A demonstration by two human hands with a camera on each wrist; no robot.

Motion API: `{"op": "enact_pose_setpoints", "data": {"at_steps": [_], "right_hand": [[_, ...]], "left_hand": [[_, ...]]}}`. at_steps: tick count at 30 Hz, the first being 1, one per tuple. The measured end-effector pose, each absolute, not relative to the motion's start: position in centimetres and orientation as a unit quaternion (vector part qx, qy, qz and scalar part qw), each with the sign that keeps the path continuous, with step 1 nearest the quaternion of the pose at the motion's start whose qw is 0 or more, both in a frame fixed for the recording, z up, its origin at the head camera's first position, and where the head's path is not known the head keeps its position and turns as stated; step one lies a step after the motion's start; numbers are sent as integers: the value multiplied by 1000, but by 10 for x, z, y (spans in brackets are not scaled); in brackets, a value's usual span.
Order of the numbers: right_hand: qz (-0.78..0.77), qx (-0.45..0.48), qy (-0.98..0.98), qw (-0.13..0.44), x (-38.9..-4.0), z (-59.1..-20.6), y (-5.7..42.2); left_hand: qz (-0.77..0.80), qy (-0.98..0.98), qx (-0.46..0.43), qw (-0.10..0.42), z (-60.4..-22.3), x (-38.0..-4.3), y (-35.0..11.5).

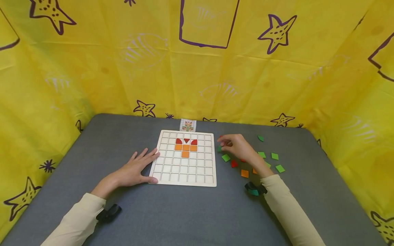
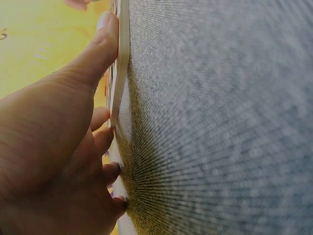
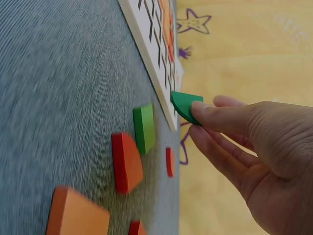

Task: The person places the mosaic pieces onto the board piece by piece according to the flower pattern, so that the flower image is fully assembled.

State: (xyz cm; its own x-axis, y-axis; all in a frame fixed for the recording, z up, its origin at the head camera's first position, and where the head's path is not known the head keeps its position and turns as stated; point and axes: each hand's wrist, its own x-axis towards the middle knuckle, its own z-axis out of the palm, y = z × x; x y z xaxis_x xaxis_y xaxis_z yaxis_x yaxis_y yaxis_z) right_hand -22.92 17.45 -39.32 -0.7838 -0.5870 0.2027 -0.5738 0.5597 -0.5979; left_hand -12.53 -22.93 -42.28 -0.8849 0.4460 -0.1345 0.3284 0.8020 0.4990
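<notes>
A pale square grid board (image 1: pixel 184 172) lies on the dark grey table. Red curved and triangular pieces (image 1: pixel 186 140) sit in its upper cells, above orange squares (image 1: pixel 185 147) set in a T shape. Spread fingers and thumb of my left hand (image 1: pixel 132 172) rest on the board's left edge. Just past the right edge is my right hand (image 1: pixel 238 147). Between its thumb and fingers it pinches a dark green quarter-circle tile (image 3: pixel 183 104), held above the table in the right wrist view.
A small pattern card (image 1: pixel 187 125) lies behind the board. Loose light green squares (image 1: pixel 274 156), orange squares (image 1: pixel 244 173), red pieces (image 1: pixel 234 163) and a green leaf-shaped piece (image 1: pixel 260 138) lie scattered at the right, some partly behind the right forearm. A yellow patterned cloth (image 1: pixel 197 78) surrounds the table.
</notes>
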Motion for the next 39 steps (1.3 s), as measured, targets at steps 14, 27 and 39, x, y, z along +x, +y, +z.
{"op": "enact_pose_setpoints", "data": {"at_steps": [14, 27, 39], "right_hand": [[-344, -343, 873, 36, -228, -395, 139], [-341, -385, 855, 68, -228, -396, 105], [-344, -389, 849, 97, -227, -403, 86]], "left_hand": [[241, 941, 209, 116, -419, -126, -228], [241, 940, 208, 123, -419, -126, -228], [243, 940, 207, 122, -421, -125, -228]]}}
